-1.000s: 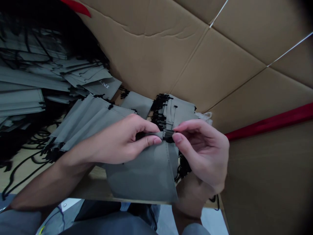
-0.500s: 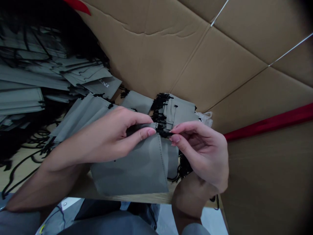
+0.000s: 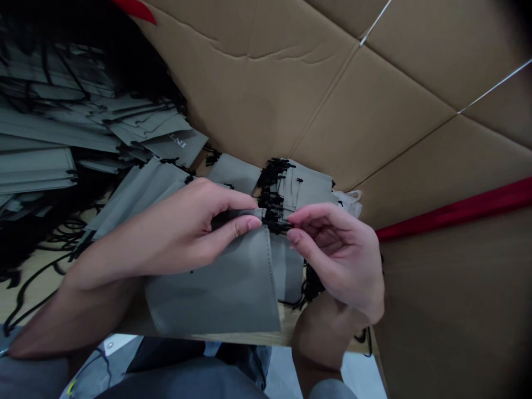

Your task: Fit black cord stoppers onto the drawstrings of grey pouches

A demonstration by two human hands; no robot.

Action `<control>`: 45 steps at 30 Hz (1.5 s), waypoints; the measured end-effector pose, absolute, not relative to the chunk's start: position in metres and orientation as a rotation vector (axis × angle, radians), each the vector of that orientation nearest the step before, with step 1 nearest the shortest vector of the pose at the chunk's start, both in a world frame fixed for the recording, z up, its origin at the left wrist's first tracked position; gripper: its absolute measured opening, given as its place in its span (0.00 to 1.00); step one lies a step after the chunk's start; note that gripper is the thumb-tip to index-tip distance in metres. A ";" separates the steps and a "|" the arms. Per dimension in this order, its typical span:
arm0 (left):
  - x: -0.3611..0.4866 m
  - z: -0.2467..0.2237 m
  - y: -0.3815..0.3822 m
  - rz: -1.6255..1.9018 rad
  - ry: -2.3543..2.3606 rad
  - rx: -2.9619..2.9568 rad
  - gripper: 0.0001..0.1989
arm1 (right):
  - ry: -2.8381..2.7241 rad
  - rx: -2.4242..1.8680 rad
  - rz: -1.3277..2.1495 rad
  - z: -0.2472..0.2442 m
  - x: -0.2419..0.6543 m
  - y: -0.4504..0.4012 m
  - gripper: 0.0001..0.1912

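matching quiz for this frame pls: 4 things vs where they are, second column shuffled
Things:
1. grey pouch
2. black cord end
3. pouch with white lettering
4. red strip

Places:
A. far right, across the cardboard
B. pinched at its top edge by the left hand
C. on the heap at upper left
D. at the fingertips of the right hand

Pairs: 1-B, 2-D, 3-C, 4-A

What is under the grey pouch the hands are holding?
Under the grey pouch lie another grey pouch, tangled black cords and the wooden table. Anything more beneath is covered.
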State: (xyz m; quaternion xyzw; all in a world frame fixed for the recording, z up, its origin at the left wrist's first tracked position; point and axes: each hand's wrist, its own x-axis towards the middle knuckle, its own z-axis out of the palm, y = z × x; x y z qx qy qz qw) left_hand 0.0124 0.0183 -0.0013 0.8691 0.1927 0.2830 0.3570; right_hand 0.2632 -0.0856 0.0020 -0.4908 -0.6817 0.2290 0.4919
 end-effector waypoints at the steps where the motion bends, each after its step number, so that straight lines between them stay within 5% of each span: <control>1: 0.012 -0.001 0.018 0.719 0.498 2.243 0.21 | -1.652 -1.204 0.563 0.002 0.263 -0.086 0.08; 9: 0.010 0.001 0.016 0.660 0.520 2.239 0.19 | -1.673 -1.188 0.625 0.002 0.267 -0.088 0.10; 14: 0.015 0.000 0.016 0.667 0.468 2.270 0.20 | -1.736 -1.031 0.731 -0.004 0.263 -0.081 0.20; 21: 0.013 -0.003 0.017 0.710 0.370 2.357 0.20 | -1.666 -1.034 0.711 -0.008 0.255 -0.075 0.11; 34: -0.001 0.003 0.025 0.688 0.271 2.287 0.18 | -1.550 -0.993 0.809 -0.008 0.265 -0.078 0.22; 45: -0.003 -0.001 0.025 0.704 0.377 2.292 0.19 | -1.637 -1.033 0.586 -0.007 0.263 -0.081 0.10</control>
